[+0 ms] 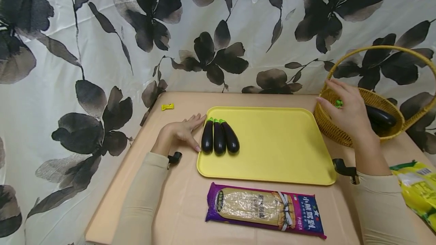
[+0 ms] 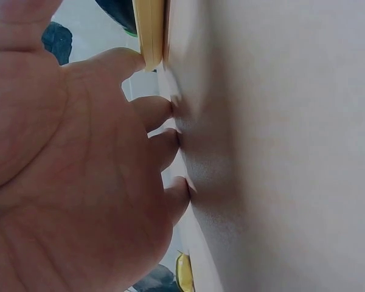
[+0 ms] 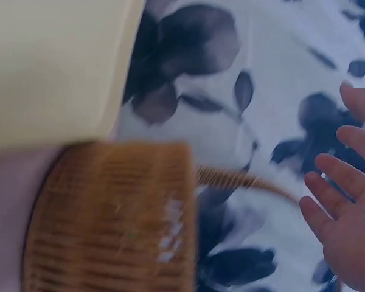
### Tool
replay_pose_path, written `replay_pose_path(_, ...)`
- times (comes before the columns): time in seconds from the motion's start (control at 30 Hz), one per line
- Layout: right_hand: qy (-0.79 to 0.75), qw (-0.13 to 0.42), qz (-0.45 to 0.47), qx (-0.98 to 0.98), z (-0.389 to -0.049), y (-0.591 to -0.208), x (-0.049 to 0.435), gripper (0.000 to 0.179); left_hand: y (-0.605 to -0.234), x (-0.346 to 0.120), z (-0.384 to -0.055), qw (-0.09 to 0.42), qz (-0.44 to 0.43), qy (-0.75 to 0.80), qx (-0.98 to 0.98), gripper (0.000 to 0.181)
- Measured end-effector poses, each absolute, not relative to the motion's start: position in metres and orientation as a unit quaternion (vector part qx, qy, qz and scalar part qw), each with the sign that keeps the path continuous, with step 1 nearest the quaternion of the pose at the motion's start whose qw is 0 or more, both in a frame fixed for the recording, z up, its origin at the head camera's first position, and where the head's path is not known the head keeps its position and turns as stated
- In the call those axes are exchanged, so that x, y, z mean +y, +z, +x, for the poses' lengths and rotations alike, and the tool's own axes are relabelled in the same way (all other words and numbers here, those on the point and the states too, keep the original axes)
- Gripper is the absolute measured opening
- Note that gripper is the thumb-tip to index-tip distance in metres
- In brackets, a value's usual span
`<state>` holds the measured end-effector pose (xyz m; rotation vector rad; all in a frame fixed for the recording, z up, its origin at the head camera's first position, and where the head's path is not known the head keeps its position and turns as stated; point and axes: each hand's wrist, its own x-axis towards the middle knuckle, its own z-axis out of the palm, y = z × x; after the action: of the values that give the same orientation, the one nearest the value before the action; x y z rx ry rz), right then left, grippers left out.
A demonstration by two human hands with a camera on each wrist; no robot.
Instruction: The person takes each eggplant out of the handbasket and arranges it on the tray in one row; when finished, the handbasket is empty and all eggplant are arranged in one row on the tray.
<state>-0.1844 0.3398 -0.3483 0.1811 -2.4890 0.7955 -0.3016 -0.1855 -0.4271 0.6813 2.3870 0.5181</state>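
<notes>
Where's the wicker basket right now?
In the head view, the wicker basket is on the right side, next to the far right corner of the yellow tray, with the right hand close by it.

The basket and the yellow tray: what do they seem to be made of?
Basket: probably wicker or a similar woven strand, with a slight sheen; the ridged weave shows along its wall. Tray: likely plastic, smooth and fairly matte; its even colour and rounded corners suggest this, though painted metal is possible.

Behind and beside the pale peach bench [image 1: 185, 203] hangs a creased white cloth [image 1: 204, 22] printed with dark flowers and leaves.
</notes>
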Motion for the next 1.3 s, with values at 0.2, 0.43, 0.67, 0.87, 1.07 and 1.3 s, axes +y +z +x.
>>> replay_pose_path(0.2,0.276,0.255,0.042,-0.926,-0.184,-0.363,0.370,0.058,-0.429,-0.187,-0.302,0.298,0.260,0.191,0.898,0.151)
replay_pose_path(0.43,0.263,0.224,0.006,-0.938,-0.187,-0.374,0.393,0.061,-0.426,-0.188,-0.300,0.291,0.272,0.187,0.898,0.147)
replay_pose_path(0.67,0.244,0.195,-0.039,-0.949,-0.185,-0.380,0.421,0.064,-0.426,-0.189,-0.301,0.294,0.264,0.189,0.899,0.150)
replay_pose_path(0.87,0.225,0.174,-0.063,-0.957,-0.180,-0.388,0.442,0.064,-0.427,-0.188,-0.304,0.296,0.267,0.187,0.898,0.152)
replay_pose_path(1.07,0.182,0.145,-0.114,-0.966,-0.179,-0.393,0.453,0.067,-0.427,-0.187,-0.305,0.301,0.262,0.189,0.897,0.153)
replay_pose_path(1.3,0.164,0.120,-0.129,-0.971,-0.183,-0.396,0.462,0.068,-0.427,-0.187,-0.305,0.300,0.263,0.193,0.896,0.151)
